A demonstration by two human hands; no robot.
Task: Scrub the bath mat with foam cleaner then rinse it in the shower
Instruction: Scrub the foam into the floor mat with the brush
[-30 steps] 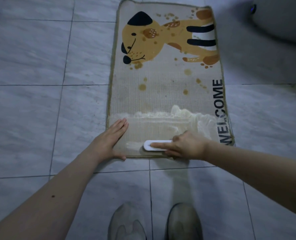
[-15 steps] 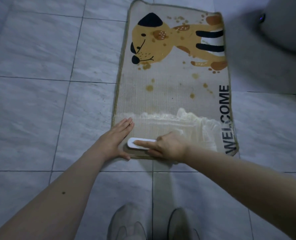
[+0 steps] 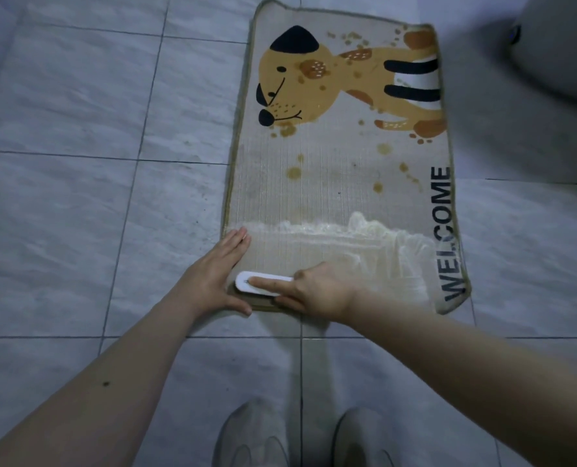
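**Brush at the near corner of the dog mat**

The bath mat [image 3: 341,183] lies flat on the gray tile floor [image 3: 78,163]. It has a yellow dog [image 3: 341,92] on the far half and the word WELCOME [image 3: 448,230] down its right side. A band of white foam [image 3: 341,230] runs across the mat, near the close end. Brown spots dot the mat between the dog and the foam.

The left hand [image 3: 213,278] lies flat on the mat's near left corner. Its fingers are straight and together, and its thumb reaches along the near edge. It holds nothing and just presses down.

The right hand [image 3: 317,291] holds a small white scrub brush [image 3: 260,284]. The pointer finger lies straight along the top of the brush, and the other fingers and thumb curl round its sides. The brush sits on the mat right beside the left hand, close to the near edge and below the foam.

Two gray shoes [image 3: 307,439] stand on the tiles at the bottom. A big gray round thing [image 3: 556,48], blurry, fills the top right corner.
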